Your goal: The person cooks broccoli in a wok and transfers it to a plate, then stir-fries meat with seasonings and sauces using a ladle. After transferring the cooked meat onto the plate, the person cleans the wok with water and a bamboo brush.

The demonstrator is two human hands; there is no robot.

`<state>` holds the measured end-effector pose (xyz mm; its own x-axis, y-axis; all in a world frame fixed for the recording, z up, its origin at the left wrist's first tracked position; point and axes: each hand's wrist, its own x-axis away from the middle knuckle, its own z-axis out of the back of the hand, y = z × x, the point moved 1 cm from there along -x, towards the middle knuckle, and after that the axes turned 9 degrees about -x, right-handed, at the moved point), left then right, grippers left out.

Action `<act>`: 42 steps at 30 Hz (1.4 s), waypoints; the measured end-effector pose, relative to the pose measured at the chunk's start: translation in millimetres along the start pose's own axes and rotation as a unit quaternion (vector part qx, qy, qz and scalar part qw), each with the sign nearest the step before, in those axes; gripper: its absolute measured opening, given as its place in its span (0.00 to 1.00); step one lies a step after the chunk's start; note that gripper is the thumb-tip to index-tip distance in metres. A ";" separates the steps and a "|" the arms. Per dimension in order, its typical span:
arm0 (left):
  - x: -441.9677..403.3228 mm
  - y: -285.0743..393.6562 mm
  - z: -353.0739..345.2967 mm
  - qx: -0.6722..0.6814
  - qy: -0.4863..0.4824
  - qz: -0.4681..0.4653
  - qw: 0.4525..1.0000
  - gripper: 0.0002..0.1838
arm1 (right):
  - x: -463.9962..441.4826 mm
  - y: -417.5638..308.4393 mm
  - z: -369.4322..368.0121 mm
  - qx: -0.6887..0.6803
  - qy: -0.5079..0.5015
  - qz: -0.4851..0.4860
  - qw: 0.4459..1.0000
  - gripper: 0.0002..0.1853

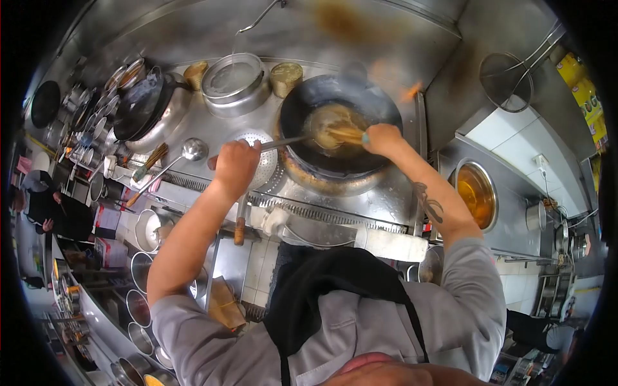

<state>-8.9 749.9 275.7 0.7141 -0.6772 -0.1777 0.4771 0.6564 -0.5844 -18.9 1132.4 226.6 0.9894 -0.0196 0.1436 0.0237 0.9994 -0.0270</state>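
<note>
A black wok (380,103) sits on the burner with cloudy brownish liquid (325,119) in its bottom. My left hand (236,164) is closed round the handle of a long-handled metal tool (286,141), which reaches over the wok's left rim; its head is hidden in the liquid. Inside the wok, the bristles of a bamboo brush (347,135) meet the liquid, and my right hand (383,139) grips the brush's other end. Below my left hand lies a perforated strainer (264,168) with a wooden handle.
Left of the wok are a ladle (194,149), another brush (151,161), a lidded pot (235,83) and stacked dark woks (141,106). A bowl of amber liquid (475,193) stands right. A wire strainer (506,80) hangs by the wall. Flame shows behind the wok. Other people stand far left and lower right.
</note>
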 end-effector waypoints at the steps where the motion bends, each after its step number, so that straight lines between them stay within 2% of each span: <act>1: -2.3 -1.8 3.3 -0.008 -0.005 0.001 1.000 0.14 | 1.1 1.7 -5.7 -0.038 -0.043 0.021 0.998 0.16; 5: -8.8 -15.1 8.9 -0.008 0.004 0.005 1.000 0.06 | -3.1 23.1 16.7 -0.048 -0.038 -0.044 0.997 0.16; 8: -8.2 -15.2 -5.8 0.040 0.017 0.003 0.999 0.05 | 2.8 5.2 23.1 -0.023 0.069 -0.028 0.997 0.14; 10: -11.5 -16.1 -8.0 0.043 0.004 0.008 0.999 0.03 | -3.3 -11.1 2.7 -0.021 0.083 0.001 0.996 0.14; 12: -8.9 -13.2 -8.6 0.013 -0.016 0.013 1.000 0.04 | -4.7 -15.9 -23.9 -0.107 0.042 0.040 0.993 0.15; 15: -2.2 -10.4 -6.6 -0.016 -0.022 0.010 1.000 0.05 | -16.2 -4.0 -24.7 -0.115 -0.026 -0.027 0.993 0.15; 17: -1.6 -3.8 -3.1 -0.037 -0.043 0.005 0.998 0.05 | -12.8 -14.1 -22.1 -0.075 -0.001 -0.016 0.997 0.15; 18: -1.0 -1.7 -2.5 -0.054 -0.019 0.017 0.998 0.06 | -8.0 -19.0 -21.9 -0.056 0.009 -0.012 0.998 0.15; 21: 1.4 -1.7 -2.9 -0.076 0.033 0.032 0.996 0.06 | -9.0 5.4 -18.2 -0.179 -0.115 0.030 0.977 0.16; 22: 5.2 -5.4 -8.8 -0.063 0.036 0.030 0.997 0.06 | -4.2 4.3 8.2 -0.101 -0.077 -0.019 0.992 0.17; 23: 10.5 -10.2 -16.9 -0.050 0.037 0.027 0.998 0.06 | -9.4 13.5 17.0 -0.099 -0.040 -0.030 0.994 0.17; 26: 39.8 -21.4 -69.3 0.195 0.006 0.017 0.981 0.08 | -30.1 31.9 22.4 -0.089 0.088 -0.019 0.992 0.16; 27: 47.0 -22.6 -83.6 0.300 -0.063 0.039 0.951 0.10 | -34.0 33.6 16.9 -0.085 0.133 -0.009 0.987 0.16; 29: 57.1 -23.2 -101.1 0.489 -0.195 0.083 0.846 0.16 | -35.9 25.9 10.0 -0.082 0.135 0.036 0.987 0.16; 31: 66.6 -15.3 -92.4 0.518 -0.233 0.098 0.817 0.18 | -43.5 17.8 -2.9 -0.042 0.115 0.073 0.990 0.17; 34: 72.8 -3.3 -79.1 0.553 -0.281 0.129 0.773 0.19 | -43.9 20.5 -22.5 0.061 -0.004 0.074 0.995 0.16; 35: 76.3 -0.6 -77.9 0.564 -0.296 0.143 0.758 0.18 | -42.5 28.5 -26.8 0.032 -0.014 0.077 0.996 0.17; 38: 90.4 19.1 -114.4 0.414 -0.067 0.084 0.904 0.18 | -6.7 32.7 24.9 0.043 -0.085 0.054 0.994 0.17; 39: 89.2 22.6 -106.2 0.383 -0.081 0.094 0.915 0.17 | 2.8 30.2 52.4 0.070 -0.140 0.065 0.986 0.18; 41: 79.8 30.7 -80.3 0.317 -0.105 0.112 0.936 0.15 | 19.7 32.1 82.7 0.032 -0.084 0.038 0.995 0.18; 42: 78.1 30.8 -83.4 0.325 -0.115 0.111 0.932 0.15 | 25.3 36.4 89.1 0.013 -0.056 0.024 0.998 0.18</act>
<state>18.8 689.5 177.8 0.8876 -0.4602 -0.0190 0.4604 0.8854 0.0635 -5.7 1171.0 317.3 0.9673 0.0302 0.2517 -0.0283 0.9995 -0.0111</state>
